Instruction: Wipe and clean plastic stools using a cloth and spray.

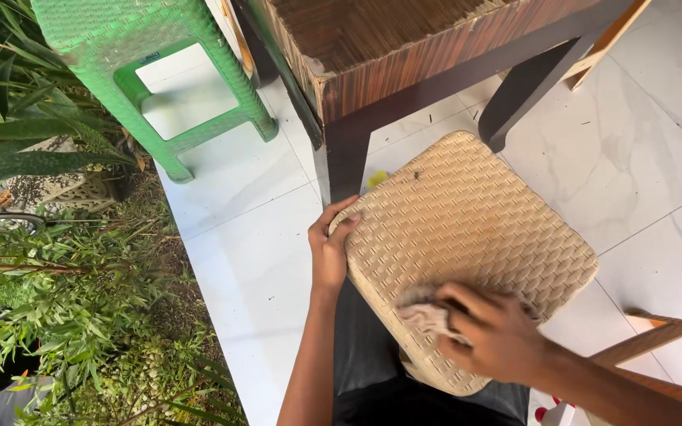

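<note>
My right hand (499, 335) presses a crumpled grey cloth (428, 312) onto the beige woven-plastic stool (467, 237), fingers closed around it. My left hand (329, 248) grips the stool's rounded edge. The square seat (basket-weave texture) lies tilted across my lap, one corner pointing away toward the dark wooden table leg (345, 158). Beyond stands a green stool (159, 55) on white floor tiles (246, 237).

Tiled home porch (230, 237) beside garden plants (65, 315)
</note>
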